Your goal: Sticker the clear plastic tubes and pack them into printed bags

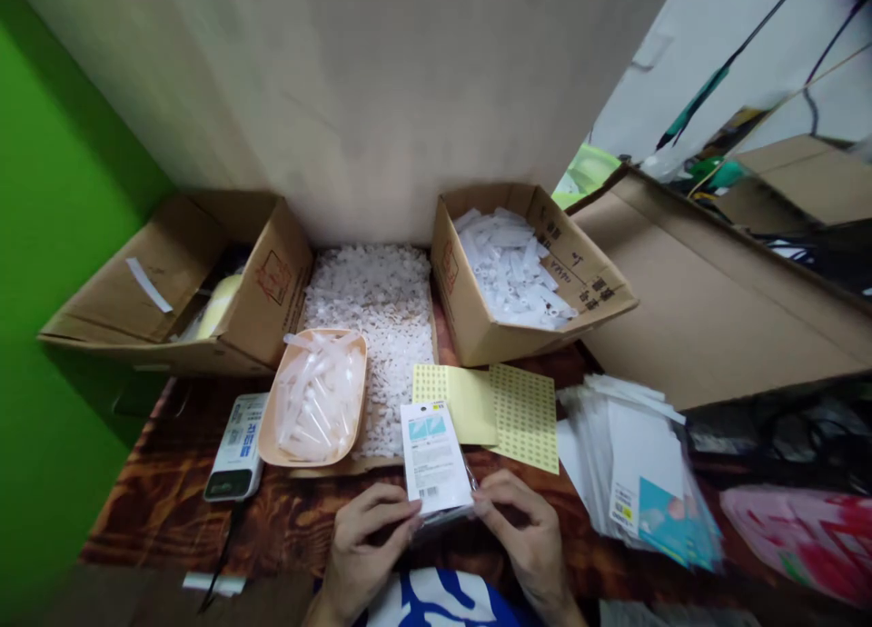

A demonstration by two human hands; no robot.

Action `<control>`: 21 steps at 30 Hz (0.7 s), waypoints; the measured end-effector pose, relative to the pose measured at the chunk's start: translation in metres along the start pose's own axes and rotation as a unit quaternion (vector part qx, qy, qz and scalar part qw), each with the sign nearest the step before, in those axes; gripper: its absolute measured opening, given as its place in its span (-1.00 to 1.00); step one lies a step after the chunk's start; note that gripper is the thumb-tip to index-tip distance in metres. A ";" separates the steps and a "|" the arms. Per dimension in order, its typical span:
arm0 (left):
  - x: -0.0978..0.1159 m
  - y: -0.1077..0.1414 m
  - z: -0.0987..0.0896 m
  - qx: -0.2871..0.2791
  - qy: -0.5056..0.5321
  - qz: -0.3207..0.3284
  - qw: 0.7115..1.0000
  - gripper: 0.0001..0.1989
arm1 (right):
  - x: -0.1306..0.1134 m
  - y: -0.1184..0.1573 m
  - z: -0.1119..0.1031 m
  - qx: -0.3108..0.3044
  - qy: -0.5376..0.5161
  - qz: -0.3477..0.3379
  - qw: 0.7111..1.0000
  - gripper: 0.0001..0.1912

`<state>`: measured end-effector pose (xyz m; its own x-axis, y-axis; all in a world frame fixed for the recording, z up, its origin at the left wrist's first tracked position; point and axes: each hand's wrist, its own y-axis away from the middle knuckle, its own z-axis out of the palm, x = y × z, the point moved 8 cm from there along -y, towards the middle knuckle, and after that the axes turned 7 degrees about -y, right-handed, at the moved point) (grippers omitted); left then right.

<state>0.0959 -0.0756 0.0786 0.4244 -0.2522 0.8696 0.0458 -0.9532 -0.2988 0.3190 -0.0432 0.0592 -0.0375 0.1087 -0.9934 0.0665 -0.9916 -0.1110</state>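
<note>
Between my hands, at the table's front edge, is a clear plastic packet with a white printed card (pixel 436 459) in it. My left hand (pixel 373 541) pinches the packet's lower left corner. At its lower right corner, my right hand (pixel 523 532) grips the plastic between thumb and fingers. Just behind the packet lie yellow sticker sheets (pixel 524 418) with rows of small labels. A peach tray (pixel 267 441) of translucent tubes stands to the left, beside a wide layer of small white pieces (pixel 395 313).
Cardboard boxes stand at the back left (pixel 272 286) and back right (pixel 470 327), the right one holding translucent tubes. A white device (pixel 238 445) with a cable lies left. Stacked card packets (pixel 640 482) lie right, near a pink item (pixel 797 536).
</note>
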 end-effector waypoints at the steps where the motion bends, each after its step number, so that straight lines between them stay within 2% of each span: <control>1: -0.005 0.005 0.004 -0.012 0.005 -0.025 1.000 -0.84 | 0.007 0.005 0.000 -0.007 -0.010 0.020 1.000 -0.91; 3: -0.016 0.015 0.009 -0.025 0.015 -0.084 0.996 -0.93 | 0.020 0.014 0.000 -0.009 -0.031 0.060 0.998 -0.91; 6: -0.029 0.023 0.013 -0.031 0.029 -0.152 0.987 -0.90 | 0.035 0.023 -0.004 0.011 -0.059 0.109 0.992 -0.86; 10: -0.036 0.025 0.018 -0.056 0.035 -0.186 0.980 -0.93 | 0.046 0.029 -0.008 0.023 -0.065 0.135 0.988 -0.85; 15: -0.044 0.028 0.019 -0.053 0.047 -0.214 0.974 -0.88 | 0.054 0.031 -0.008 0.012 -0.054 0.155 0.986 -0.82; 21: -0.050 0.037 0.025 -0.054 0.081 -0.277 0.956 -0.83 | 0.062 0.034 -0.005 0.028 -0.063 0.220 0.973 -0.76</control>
<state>0.0992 -0.0936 0.0141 0.2157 0.2824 0.9347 0.1258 -0.9573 0.2602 0.3235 -0.0698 -0.0059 -0.1393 -0.3336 -0.9324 0.0485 -0.9427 0.3301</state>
